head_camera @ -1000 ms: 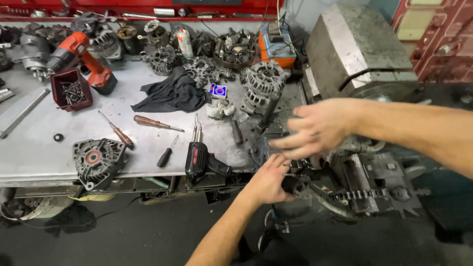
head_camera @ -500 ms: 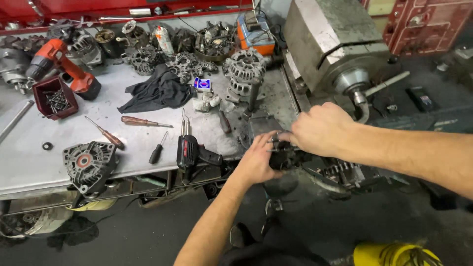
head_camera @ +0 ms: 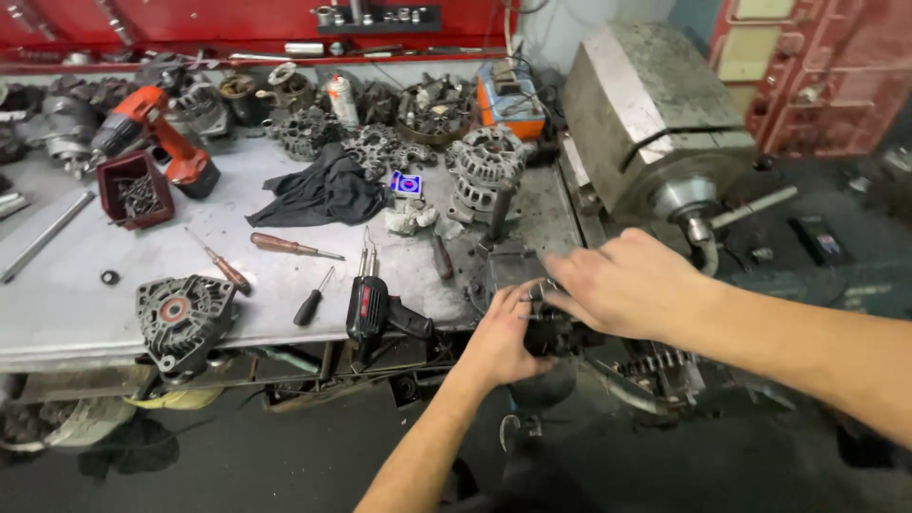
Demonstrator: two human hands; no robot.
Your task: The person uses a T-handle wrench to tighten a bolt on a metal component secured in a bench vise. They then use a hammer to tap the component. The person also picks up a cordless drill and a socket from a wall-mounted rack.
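Pretty cluttered shop here. A grey metal workbench [head_camera: 76, 313] runs along the left, scuffed and greasy, with a red tool cabinet [head_camera: 190, 24] lining the wall behind it. Right next to the bench's end sits a big grey lathe [head_camera: 646, 104], boxy headstock and all. Off to the far right there's a red metal rack [head_camera: 817, 76] with pale panels. The floor [head_camera: 237, 465] underneath is dark and grimy, mostly in shadow. Light seems flat, from overhead.

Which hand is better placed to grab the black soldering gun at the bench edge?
Left, probably. The left hand sits nearer the soldering gun; the right hand grips the dark part farther away.
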